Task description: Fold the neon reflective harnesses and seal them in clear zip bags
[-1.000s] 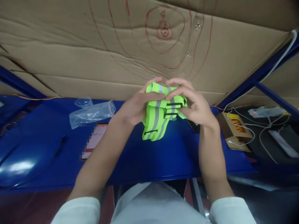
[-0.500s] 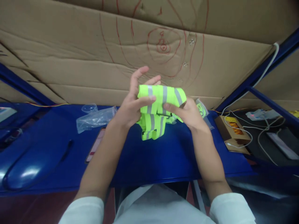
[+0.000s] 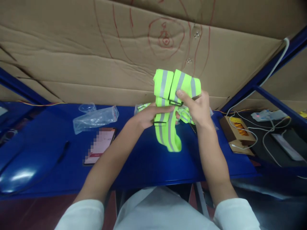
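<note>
Both hands busy with neon green strap (image 3: 165, 83), grey stripes, black buckles, held up over blue table (image 3: 153, 169). Left hand (image 3: 146, 116) grasping its lower part, thumb across front; loop hangs down just beyond that hand's fingertips, toward the wearer. Right hand (image 3: 200, 107) pinching the upper folds, thumb on front, rest of grip partly hidden. One buckle (image 3: 176, 103) between the hands, another (image 3: 160, 124) right by left hand's fingers. More green strap (image 3: 185, 115) behind and between the hands, close to right hand, partly covered. Clear plastic bag (image 3: 96, 119) lies left of left hand; phone (image 3: 102, 143) left of it too, nearer the wearer, beside left forearm. Open carton (image 3: 237, 131) right of right hand, orange stuff inside, white cable over it. Cardboard (image 3: 72, 64) with red rings stands beyond both hands.
</note>
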The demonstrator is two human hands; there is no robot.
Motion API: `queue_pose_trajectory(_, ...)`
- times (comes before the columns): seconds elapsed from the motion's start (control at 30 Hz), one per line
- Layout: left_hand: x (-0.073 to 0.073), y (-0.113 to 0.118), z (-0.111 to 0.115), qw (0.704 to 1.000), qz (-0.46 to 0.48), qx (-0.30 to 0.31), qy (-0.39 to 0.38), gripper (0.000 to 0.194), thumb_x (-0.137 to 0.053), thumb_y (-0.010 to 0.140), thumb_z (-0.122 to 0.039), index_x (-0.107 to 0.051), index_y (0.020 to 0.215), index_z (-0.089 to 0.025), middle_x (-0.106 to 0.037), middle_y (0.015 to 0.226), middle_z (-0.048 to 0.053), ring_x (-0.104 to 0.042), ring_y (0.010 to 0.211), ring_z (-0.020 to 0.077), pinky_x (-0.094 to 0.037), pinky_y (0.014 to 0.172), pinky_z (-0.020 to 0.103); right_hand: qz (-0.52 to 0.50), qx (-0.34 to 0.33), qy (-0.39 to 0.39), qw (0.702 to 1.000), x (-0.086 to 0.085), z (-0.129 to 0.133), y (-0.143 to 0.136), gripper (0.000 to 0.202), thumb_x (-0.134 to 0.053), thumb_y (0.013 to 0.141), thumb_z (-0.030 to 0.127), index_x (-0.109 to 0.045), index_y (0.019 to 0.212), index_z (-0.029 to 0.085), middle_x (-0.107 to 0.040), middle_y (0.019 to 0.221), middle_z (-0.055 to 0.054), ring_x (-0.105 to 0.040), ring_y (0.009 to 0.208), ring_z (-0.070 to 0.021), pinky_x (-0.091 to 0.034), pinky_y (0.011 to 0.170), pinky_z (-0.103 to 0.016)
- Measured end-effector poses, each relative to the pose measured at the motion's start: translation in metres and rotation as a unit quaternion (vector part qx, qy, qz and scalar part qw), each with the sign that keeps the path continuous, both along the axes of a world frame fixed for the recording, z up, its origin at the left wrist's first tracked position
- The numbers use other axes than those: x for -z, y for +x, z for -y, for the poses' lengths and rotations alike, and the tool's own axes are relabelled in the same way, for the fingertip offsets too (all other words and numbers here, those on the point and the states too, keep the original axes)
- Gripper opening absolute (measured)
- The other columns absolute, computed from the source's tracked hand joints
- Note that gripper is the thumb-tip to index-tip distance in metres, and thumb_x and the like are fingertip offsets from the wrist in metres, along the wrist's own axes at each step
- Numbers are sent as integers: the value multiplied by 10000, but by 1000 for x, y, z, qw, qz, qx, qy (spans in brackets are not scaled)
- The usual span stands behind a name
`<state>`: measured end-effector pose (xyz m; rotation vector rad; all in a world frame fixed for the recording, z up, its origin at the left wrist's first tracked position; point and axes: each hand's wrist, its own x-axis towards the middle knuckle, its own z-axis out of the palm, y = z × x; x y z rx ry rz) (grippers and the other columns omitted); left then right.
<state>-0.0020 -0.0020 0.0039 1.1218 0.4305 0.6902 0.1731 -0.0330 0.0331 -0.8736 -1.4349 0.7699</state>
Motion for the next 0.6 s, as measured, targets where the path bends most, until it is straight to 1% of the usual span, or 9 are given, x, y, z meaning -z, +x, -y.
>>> queue_pose_trajectory(0.03, -1, -1, 0, 1000, 1, -3, -8, 331, -880, 793, -350, -773, 1027, -142, -795, 876, 84, -763, 769, 247, -627, 769, 391, 16, 14, 26, 999, -1, 1, 1, 408, -797, 824, 620, -737, 964, 242, -769, 904, -24, -759, 798, -238, -690, 701, -397)
queue_pose_trajectory(0.1, -4, -4, 2, 1000, 19, -5, -18, 362, -904, 760, -339, -766, 1039, -154, -794, 885, 71, -763, 779, 242, -624, 794, 393, 47, 38, 77, 995, -2, 1, 4, 354, -836, 809, 555, -764, 978, 252, -786, 967, -19, -769, 906, -261, -684, 833, -433)
queue_pose_trajectory(0.17, -11, -7, 4, 999, 50, -1, -19, 463, -906, 746, -431, -756, 1095, -167, -800, 986, 84, -772, 884, 275, -616, 881, 435, 83, 42, 109, 990, -4, 0, 7, 348, -833, 829, 506, -780, 1077, 268, -794, 1085, -18, -757, 1048, -284, -645, 972, -474)
queue_pose_trajectory(0.27, -22, -12, 10, 995, 96, -6, 1, 642, -848, 743, -634, -729, 1210, -210, -779, 1161, 85, -733, 1107, 332, -583, 993, 475, 139, 14, 163, 977, -5, -3, 15, 343, -782, 894, 420, -763, 1217, 306, -761, 1265, -5, -676, 1272, -292, -523, 1157, -515)
queue_pose_trajectory(0.37, -33, -14, 17, 992, 128, -21, 4, 726, -769, 755, -745, -697, 1277, -247, -768, 1198, 56, -658, 1260, 362, -543, 1064, 489, 203, -39, 198, 958, -10, -2, 21, 322, -695, 956, 343, -746, 1273, 331, -719, 1365, 15, -568, 1417, -276, -397, 1258, -527)
queue_pose_trajectory(0.43, -38, -14, 20, 990, 136, -41, -16, 601, -749, 801, -677, -712, 1214, -241, -780, 1142, 43, -637, 1287, 370, -521, 1091, 495, 239, -55, 182, 952, -16, 2, 24, 358, -637, 981, 320, -714, 1329, 358, -661, 1457, 35, -488, 1492, -266, -319, 1298, -531)
queue_pose_trajectory(0.5, -41, -14, 20, 989, 131, -60, -41, 392, -743, 809, -494, -730, 1088, -219, -792, 1044, 43, -657, 1250, 370, -523, 1078, 496, 267, -80, 151, 949, -22, 8, 30, 418, -653, 966, 333, -676, 1379, 390, -547, 1578, 60, -372, 1569, -265, -229, 1332, -529)
queue_pose_trajectory(0.53, -41, -13, 19, 988, 126, -67, -51, 317, -729, 785, -399, -728, 1040, -210, -793, 998, 48, -675, 1214, 368, -531, 1058, 495, 279, -103, 129, 946, -25, 11, 33, 469, -701, 934, 360, -658, 1400, 403, -476, 1632, 69, -313, 1597, -274, -200, 1339, -530)
queue_pose_trajectory(0.6, -40, -13, 16, 989, 115, -70, -58, 305, -687, 718, -259, -713, 1015, -199, -784, 935, 52, -715, 1104, 344, -549, 990, 475, 283, -158, 86, 942, -28, 14, 42, 638, -831, 821, 460, -633, 1425, 412, -370, 1695, 68, -243, 1622, -306, -209, 1331, -545)
